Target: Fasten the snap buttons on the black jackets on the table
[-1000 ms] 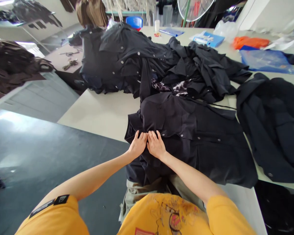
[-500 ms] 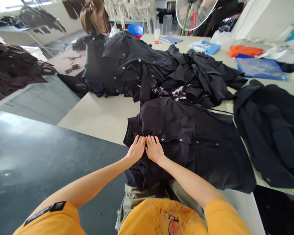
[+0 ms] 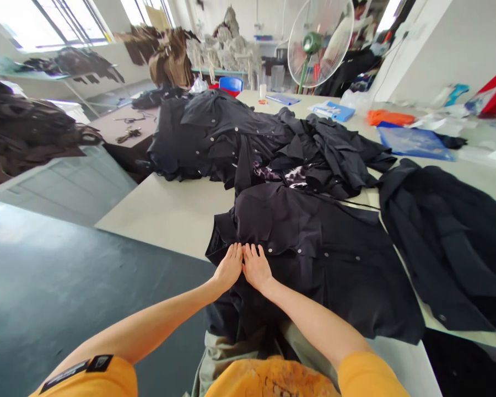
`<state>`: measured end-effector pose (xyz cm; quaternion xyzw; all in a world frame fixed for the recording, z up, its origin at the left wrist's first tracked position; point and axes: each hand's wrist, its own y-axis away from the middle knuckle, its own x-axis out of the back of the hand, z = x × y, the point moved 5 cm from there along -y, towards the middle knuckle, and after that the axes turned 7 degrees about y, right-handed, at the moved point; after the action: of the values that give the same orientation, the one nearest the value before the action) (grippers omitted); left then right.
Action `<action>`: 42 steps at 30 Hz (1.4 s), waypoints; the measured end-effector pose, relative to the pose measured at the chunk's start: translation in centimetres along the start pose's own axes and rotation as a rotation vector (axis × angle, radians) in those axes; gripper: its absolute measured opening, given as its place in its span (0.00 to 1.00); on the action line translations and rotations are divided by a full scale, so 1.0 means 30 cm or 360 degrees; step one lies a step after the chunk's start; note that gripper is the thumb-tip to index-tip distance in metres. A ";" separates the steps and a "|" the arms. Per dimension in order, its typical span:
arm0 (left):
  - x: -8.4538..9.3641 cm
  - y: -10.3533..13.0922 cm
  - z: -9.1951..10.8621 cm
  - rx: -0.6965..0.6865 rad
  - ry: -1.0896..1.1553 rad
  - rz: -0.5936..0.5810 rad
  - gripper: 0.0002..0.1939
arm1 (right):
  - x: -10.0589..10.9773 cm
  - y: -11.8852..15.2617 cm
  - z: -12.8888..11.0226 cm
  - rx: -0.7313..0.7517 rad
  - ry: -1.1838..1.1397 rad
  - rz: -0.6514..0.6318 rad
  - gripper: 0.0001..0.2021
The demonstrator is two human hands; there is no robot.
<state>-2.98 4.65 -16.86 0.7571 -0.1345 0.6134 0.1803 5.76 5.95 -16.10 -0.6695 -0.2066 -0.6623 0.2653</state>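
A black jacket lies spread on the table's front edge, its collar to the left and a row of several silver snap buttons along its front. My left hand is closed on the front placket near the collar. Right beside it, my right hand grips the same placket, just left of the first visible button. The two hands nearly touch. Both sets of fingertips are bent over the cloth, and the thumbs are mostly hidden.
Beyond the jacket a heap of black jackets lies across the pale table. Another black jacket lies to the right. Farther back are blue plastic packets, an orange bag and a standing fan. Brown garments are piled at left.
The head view has tilted up, so more of the far room, windows and fan shows. Both hands stay at the same spot on the placket.
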 end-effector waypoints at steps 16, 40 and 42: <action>0.080 -0.044 -0.062 -0.0199 0.0104 0.0002 0.27 | -0.012 -0.041 -0.010 -0.0067 0.0067 -0.0045 0.27; 0.019 -0.001 -0.029 -0.0097 0.0117 0.0056 0.26 | 0.000 -0.020 -0.020 -0.0009 -0.0022 -0.0013 0.27; 0.023 -0.004 -0.033 -0.0108 0.0155 0.0053 0.25 | 0.006 -0.022 -0.022 -0.0023 -0.0031 -0.0038 0.26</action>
<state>-3.64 5.20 -16.01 0.7174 -0.1587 0.6476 0.2019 4.85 6.04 -15.87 -0.6754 -0.2125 -0.6603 0.2503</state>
